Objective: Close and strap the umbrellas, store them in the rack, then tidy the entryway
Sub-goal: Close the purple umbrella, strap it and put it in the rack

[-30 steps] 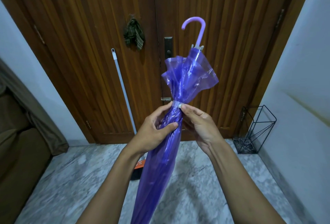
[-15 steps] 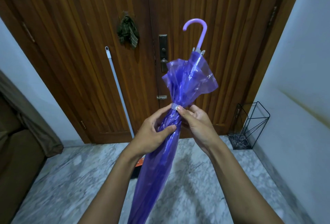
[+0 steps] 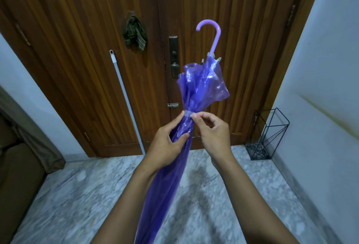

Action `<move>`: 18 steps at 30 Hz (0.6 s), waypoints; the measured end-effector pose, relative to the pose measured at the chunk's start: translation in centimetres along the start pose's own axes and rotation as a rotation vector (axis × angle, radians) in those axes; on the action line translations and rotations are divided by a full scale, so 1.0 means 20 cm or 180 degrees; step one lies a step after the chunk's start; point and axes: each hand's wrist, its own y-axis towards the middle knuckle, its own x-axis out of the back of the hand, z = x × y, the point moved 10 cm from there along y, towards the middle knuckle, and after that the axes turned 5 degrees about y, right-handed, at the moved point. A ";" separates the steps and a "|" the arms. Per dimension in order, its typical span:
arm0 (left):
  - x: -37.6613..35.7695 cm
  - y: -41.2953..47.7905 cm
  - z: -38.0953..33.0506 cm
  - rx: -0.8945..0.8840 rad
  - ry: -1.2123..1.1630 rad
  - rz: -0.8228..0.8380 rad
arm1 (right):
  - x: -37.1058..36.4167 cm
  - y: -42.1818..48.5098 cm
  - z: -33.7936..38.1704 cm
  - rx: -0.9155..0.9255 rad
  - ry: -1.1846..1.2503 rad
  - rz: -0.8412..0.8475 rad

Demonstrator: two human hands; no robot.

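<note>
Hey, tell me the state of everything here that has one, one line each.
purple umbrella, closed, handle up
strap, wrapped round the purple umbrella
left hand, grips the purple umbrella below the strap
right hand, fingertip on the strap; pinch unclear
rack, upright, no umbrella in it
door, shut
pole, leaning on the door

The translucent purple umbrella (image 3: 169,175) is folded and tilted handle-up. The left hand (image 3: 167,144) grips its bunched middle; the pale strap (image 3: 188,113) rings it just above that grip, with loose folds flaring higher.
</note>
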 end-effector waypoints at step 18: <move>0.00 0.00 0.03 0.0042 -0.0359 0.0048 | -0.06 0.03 -0.12 -0.0586 0.0694 0.0379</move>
